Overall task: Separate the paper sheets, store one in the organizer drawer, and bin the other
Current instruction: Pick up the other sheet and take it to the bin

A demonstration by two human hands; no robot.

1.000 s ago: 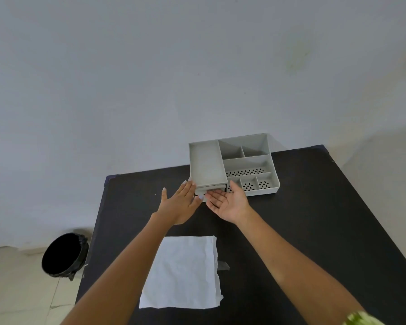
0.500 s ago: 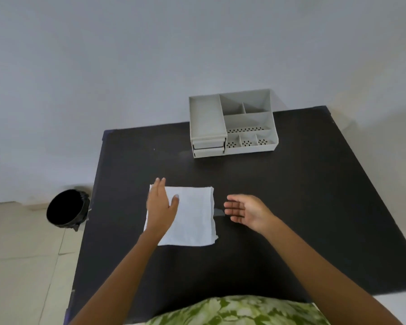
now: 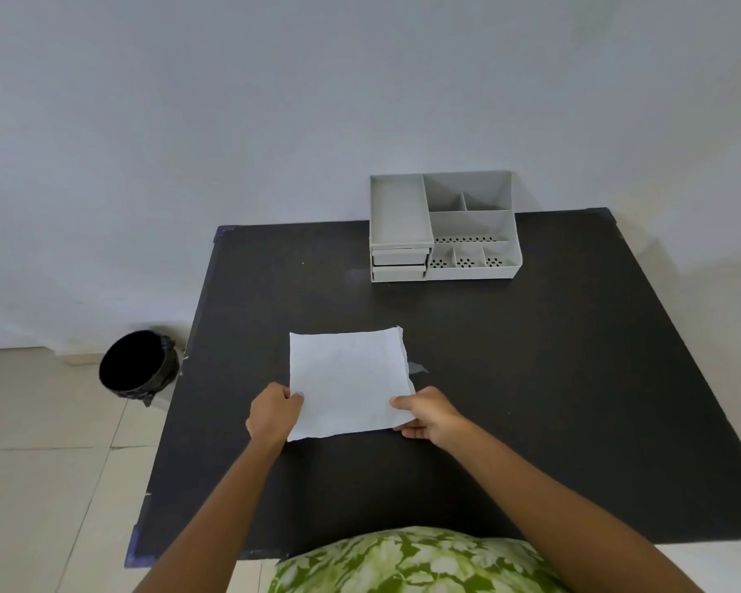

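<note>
A white paper sheet (image 3: 347, 378) lies in the middle of the black table (image 3: 531, 400). My left hand (image 3: 274, 415) pinches its near left edge. My right hand (image 3: 428, 413) pinches its near right corner, fingers under the edge. Whether one or two sheets are stacked there I cannot tell. The grey organizer (image 3: 471, 226) stands at the table's far side; its two small drawers (image 3: 399, 264) at the front left are shut. A black bin (image 3: 138, 363) sits on the floor left of the table.
A small grey scrap (image 3: 417, 368) lies on the table just right of the paper. A white wall rises behind the table. Tiled floor runs along the left. My green patterned clothing (image 3: 411, 562) touches the near table edge.
Both hands have left the organizer's drawer front and come back toward me. They now grip the paper's near edge, left and right. The view has tilted down.
</note>
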